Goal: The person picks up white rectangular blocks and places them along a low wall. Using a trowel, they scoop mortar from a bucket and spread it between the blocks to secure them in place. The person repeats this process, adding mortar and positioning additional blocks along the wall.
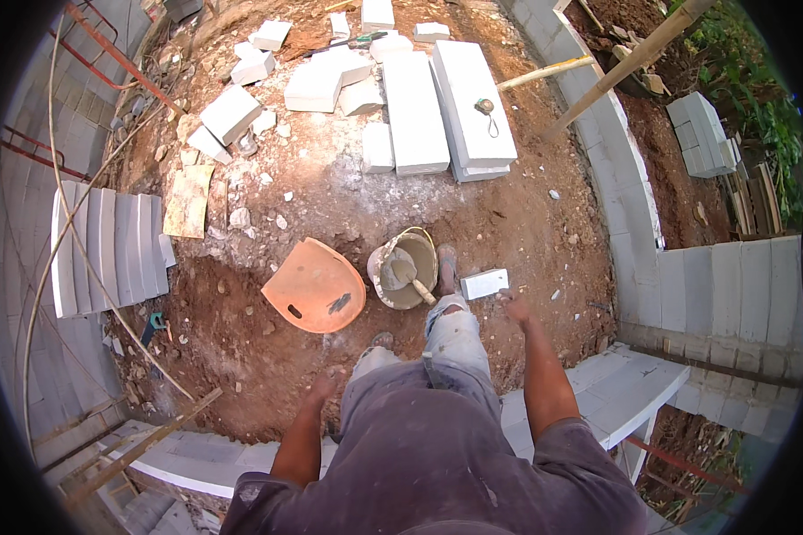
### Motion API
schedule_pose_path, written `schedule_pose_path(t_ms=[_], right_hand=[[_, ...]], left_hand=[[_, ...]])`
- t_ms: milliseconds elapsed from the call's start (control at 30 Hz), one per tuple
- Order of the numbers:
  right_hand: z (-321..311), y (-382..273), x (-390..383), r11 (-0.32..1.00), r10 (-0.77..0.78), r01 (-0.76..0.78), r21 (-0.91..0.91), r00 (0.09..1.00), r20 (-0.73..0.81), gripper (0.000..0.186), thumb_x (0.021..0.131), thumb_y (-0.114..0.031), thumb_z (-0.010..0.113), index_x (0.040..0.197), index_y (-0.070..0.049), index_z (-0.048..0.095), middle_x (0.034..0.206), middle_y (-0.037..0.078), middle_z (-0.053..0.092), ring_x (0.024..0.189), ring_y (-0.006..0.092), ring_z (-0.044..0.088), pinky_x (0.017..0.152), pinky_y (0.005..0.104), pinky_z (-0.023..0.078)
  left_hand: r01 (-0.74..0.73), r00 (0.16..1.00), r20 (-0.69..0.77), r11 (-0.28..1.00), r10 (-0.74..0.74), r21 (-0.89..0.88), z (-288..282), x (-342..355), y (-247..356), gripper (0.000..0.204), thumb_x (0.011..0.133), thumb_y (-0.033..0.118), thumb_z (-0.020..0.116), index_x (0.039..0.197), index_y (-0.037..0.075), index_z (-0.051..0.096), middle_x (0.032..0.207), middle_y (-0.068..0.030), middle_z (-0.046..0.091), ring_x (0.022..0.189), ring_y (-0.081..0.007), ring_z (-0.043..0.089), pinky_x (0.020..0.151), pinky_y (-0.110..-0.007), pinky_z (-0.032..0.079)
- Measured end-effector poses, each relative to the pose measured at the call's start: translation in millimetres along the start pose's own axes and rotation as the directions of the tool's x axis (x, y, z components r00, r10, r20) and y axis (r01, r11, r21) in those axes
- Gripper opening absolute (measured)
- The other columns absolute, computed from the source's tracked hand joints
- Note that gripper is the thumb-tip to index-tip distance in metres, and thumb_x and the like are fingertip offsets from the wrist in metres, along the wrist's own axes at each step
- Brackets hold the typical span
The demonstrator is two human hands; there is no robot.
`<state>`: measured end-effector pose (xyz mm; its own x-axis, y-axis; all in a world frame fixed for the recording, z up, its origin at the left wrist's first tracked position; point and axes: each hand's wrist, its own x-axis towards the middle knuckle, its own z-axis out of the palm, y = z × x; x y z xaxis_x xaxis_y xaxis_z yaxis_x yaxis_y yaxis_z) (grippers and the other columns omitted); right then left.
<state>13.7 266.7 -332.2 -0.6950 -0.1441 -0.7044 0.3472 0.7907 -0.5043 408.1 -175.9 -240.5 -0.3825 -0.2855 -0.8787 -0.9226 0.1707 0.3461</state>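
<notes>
Here, right hand (515,308) hangs beside 1 block (484,283) (left hand (326,385) lower).

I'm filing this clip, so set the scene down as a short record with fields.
Left hand: by the left leg; no held thing visible
Right hand: nearest a small white block; contact unclear
Bucket: ahead of the person, with a trowel in it
Orange piece: left of the bucket, with a handle slot
Ground: reddish dirt, scattered rubble
Farther ahead: long white blocks, a tape measure on one
Far left: green-handled tool
</notes>
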Motion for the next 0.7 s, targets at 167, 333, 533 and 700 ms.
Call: schedule_pose_path(t_ms=[167, 333, 533, 700], right_hand=[[-59.7, -197.8, 71.4, 0.989, 0.073, -0.088, 0.118, 0.989, 0.126, 0.045, 0.098, -0.025, 0.067, 0.137, -0.003, 0.058, 0.114, 0.013, 0.070, 0.089, 0.0216, 0.069, 0.071, 0.0371, 0.055], [-99.2, -242.8, 262.9, 0.984, -0.097, 0.073, 0.161, 0.985, 0.146, 0.052, 0.100, -0.022, 0.062, 0.147, -0.004, 0.047, 0.127, 0.012, 0.064, 0.098, 0.0199, 0.063, 0.085, 0.0331, 0.053], [-132.7, -376.6, 385.1, 0.909, -0.230, 0.125, -0.398, 0.946, -0.230, 0.094, 0.087, -0.033, 0.077, 0.160, -0.015, 0.021, 0.147, 0.032, 0.042, 0.132, 0.0454, 0.051, 0.108, 0.0490, 0.046], [-155.6, -402.6, 467.0, 0.805, -0.319, 0.059, -0.590, 0.881, -0.348, 0.079, 0.089, -0.047, 0.073, 0.157, -0.030, 0.036, 0.159, 0.027, 0.031, 0.142, 0.0433, 0.040, 0.110, 0.0505, 0.044]], left_hand=[[0.027, 0.992, -0.111, 0.964, -0.058, -0.265, -3.3, 76.1, 17.1, 0.077, 0.094, 0.057, 0.064, 0.144, 0.001, 0.051, 0.131, -0.0232, 0.064, 0.118, -0.0326, 0.063, 0.101, -0.042, 0.047], [0.265, 0.858, -0.350, 0.908, -0.376, -0.325, -30.6, 97.3, 137.9, 0.062, 0.097, 0.055, 0.059, 0.133, 0.005, 0.064, 0.116, -0.0203, 0.070, 0.107, -0.0287, 0.066, 0.093, -0.042, 0.050], [-0.003, 0.952, -0.248, 0.807, -0.177, -0.591, 38.9, 165.4, 204.5, 0.056, 0.100, 0.049, 0.058, 0.136, 0.006, 0.061, 0.125, -0.0218, 0.068, 0.118, -0.0310, 0.062, 0.100, -0.042, 0.047], [0.006, 0.996, -0.074, 0.886, -0.045, -0.463, 76.3, 199.6, 313.1, 0.049, 0.101, 0.040, 0.058, 0.135, 0.005, 0.062, 0.128, -0.0225, 0.066, 0.126, -0.0320, 0.058, 0.110, -0.039, 0.040]])
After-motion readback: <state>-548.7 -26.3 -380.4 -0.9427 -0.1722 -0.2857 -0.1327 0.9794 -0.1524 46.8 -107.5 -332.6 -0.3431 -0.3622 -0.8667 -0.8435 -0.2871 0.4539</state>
